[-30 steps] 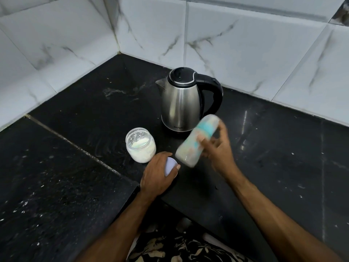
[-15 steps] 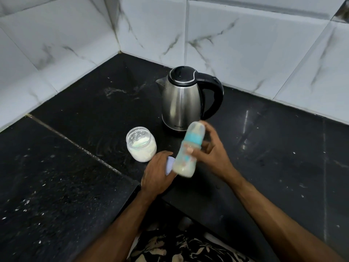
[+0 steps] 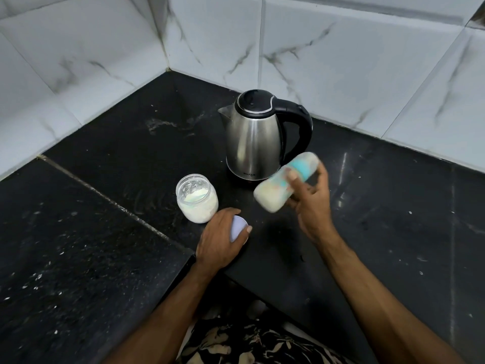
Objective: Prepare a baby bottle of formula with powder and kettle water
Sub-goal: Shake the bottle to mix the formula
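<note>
My right hand (image 3: 312,203) grips a baby bottle (image 3: 275,190) with a teal collar and milky liquid inside. The bottle is blurred, held above the counter and tilted with its capped top toward the upper right. My left hand (image 3: 220,243) rests on the counter with its fingers curled round a pale lilac lid (image 3: 237,228). An open glass jar of white powder (image 3: 196,202) stands just left of that hand. A steel kettle (image 3: 254,143) with a black lid and handle stands behind the bottle, lid down.
The black stone counter (image 3: 105,206) fills a corner under white marble-look wall tiles (image 3: 341,74). Its front edge cuts in near my body, where patterned dark cloth (image 3: 249,342) shows. White specks dot the counter at the left.
The bottle has swung from tilted to nearly upright and back to tilted in my right hand, as in shaking. My left hand has stayed on the lid.
</note>
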A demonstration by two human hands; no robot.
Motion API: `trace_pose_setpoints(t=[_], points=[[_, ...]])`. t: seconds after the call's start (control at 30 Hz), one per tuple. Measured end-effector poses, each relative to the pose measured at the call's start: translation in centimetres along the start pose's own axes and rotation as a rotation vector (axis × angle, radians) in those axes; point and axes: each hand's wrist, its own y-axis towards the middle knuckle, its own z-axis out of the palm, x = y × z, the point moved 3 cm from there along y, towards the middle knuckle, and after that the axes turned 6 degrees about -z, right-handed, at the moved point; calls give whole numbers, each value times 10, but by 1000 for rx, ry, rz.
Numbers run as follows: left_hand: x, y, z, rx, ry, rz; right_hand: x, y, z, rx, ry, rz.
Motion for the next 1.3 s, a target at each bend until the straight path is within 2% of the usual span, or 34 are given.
trace_pose_setpoints(t=[0.07,0.2,0.23,0.37,0.4,0.47,0.57,0.6,0.63,0.73,0.77,0.83,0.93,0.97,1.0,1.1,1.17,1.23,1.3], points=[[-2,0,0,-7,-1,0,-3,-4,1,-15,53,16],[-4,4,-1,57,-12,61,-16,-27,8,342,-213,-10],[-2,4,0,60,-9,47,-14,-24,7,349,-224,-27],[0,0,1,-3,9,-13,6,4,-6,-24,2,-35],[-1,0,1,-4,7,-14,5,6,-7,-50,33,-39],[-4,1,-1,8,-1,-1,-2,-6,-2,54,-28,-19],[-6,4,-2,69,30,95,-18,-28,6,391,-237,-2],[-6,4,-2,73,27,95,-17,-26,7,404,-254,-14],[-6,3,-2,59,11,69,-14,-20,7,343,-226,-31],[-3,0,-2,9,10,-13,2,0,0,9,14,-23],[-3,-1,-1,5,14,-14,3,3,-3,-42,73,-28],[-3,2,-1,8,13,-4,-2,-4,-2,11,56,-16],[-7,5,-3,74,-5,43,-16,-24,6,322,-189,-22],[-7,5,-2,73,-9,54,-19,-24,7,367,-226,-36],[-7,5,-3,54,-11,50,-17,-20,6,340,-212,-45],[-3,2,-1,-3,16,10,-2,0,0,54,-20,-33],[-2,-1,1,-4,10,-16,-1,5,-3,-53,40,-43],[-6,2,-3,-31,-9,-6,-7,-8,0,25,-33,-28],[-16,4,-9,-12,-38,127,-17,-27,6,293,-190,-14]])
